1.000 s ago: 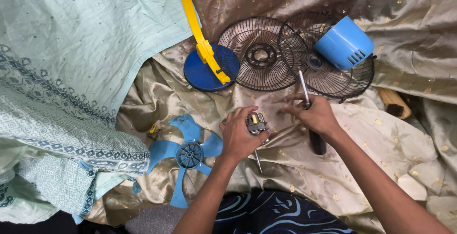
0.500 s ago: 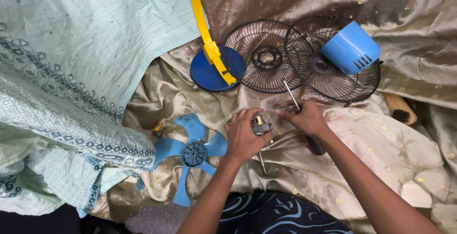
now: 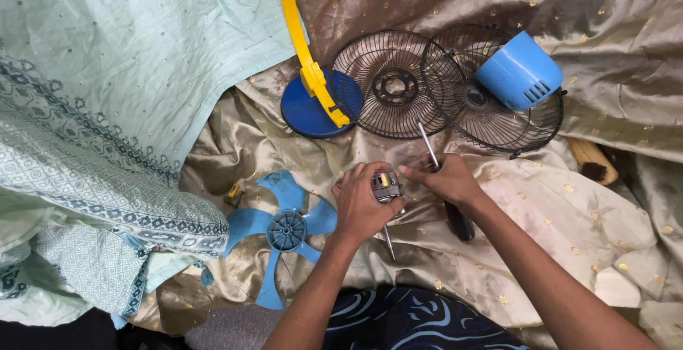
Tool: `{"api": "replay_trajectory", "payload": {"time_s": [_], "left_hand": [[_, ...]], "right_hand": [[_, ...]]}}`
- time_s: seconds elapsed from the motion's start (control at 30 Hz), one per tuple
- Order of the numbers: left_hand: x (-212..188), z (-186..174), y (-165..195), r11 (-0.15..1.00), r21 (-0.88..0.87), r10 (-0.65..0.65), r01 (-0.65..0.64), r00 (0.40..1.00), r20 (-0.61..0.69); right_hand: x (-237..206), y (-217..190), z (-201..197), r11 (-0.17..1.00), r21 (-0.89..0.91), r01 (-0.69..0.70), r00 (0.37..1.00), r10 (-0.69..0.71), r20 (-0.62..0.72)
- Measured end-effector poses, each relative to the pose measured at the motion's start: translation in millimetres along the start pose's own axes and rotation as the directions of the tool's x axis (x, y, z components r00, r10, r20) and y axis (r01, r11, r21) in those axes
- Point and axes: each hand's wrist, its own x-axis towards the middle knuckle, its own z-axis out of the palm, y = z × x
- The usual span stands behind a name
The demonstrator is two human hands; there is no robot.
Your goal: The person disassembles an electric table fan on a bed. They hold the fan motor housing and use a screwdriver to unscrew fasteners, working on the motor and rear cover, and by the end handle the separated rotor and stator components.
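Since the earlier frame our right hand (image 3: 447, 178) has drawn closer to the left, and the screwdriver's tip now tilts up toward the grilles.

We record, largest first: a tan satin cloth (image 3: 541, 208) covering the work area; two black wire fan grilles (image 3: 388, 83) lying overlapped, a blue plastic motor housing (image 3: 518, 71) resting on the right one; a blue five-bladed plastic fan blade (image 3: 286, 230) lying just left of our left hand (image 3: 361, 206).

That left hand is curled around a small metal fan motor (image 3: 385, 186), its shaft pointing down toward us. Our right hand is closed on a black-handled screwdriver (image 3: 435, 172), touching the motor's side.

We judge the motor is being worked on; the next move calls for seating the tip squarely.
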Motion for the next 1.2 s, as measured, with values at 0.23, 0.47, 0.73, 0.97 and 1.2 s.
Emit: {"api": "replay_trajectory", "payload": {"time_s": [0.23, 0.47, 0.73, 0.97, 1.2], "left_hand": [[0, 1, 0, 1.0, -0.028, 0.009, -0.01, 0.999, -0.033], [0, 2, -1, 1.0, -0.011, 0.026, -0.026, 0.999, -0.039], [0, 1, 0, 1.0, -0.008, -0.001, 0.001, 1.0, -0.02], [0, 2, 1, 1.0, 0.0, 0.001, -0.001, 1.0, -0.021], [-1, -1, 4, 0.999, 0.001, -0.04, 0.04, 0.999, 0.025]], "right_hand": [[3, -5, 9, 0.997, -0.033, 0.069, 0.997, -0.07, -0.033], [-1, -7, 6, 0.998, -0.066, 0.021, 0.999, -0.018, 0.034], [-3, -4, 19, 0.994, -0.086, 0.065, 0.976, -0.081, -0.2], [-10, -11, 19, 0.99, 0.122, -0.068, 0.998, 0.067, 0.015], [-4, -1, 19, 0.98, 0.191, 0.049, 0.99, -0.022, -0.142]]}}
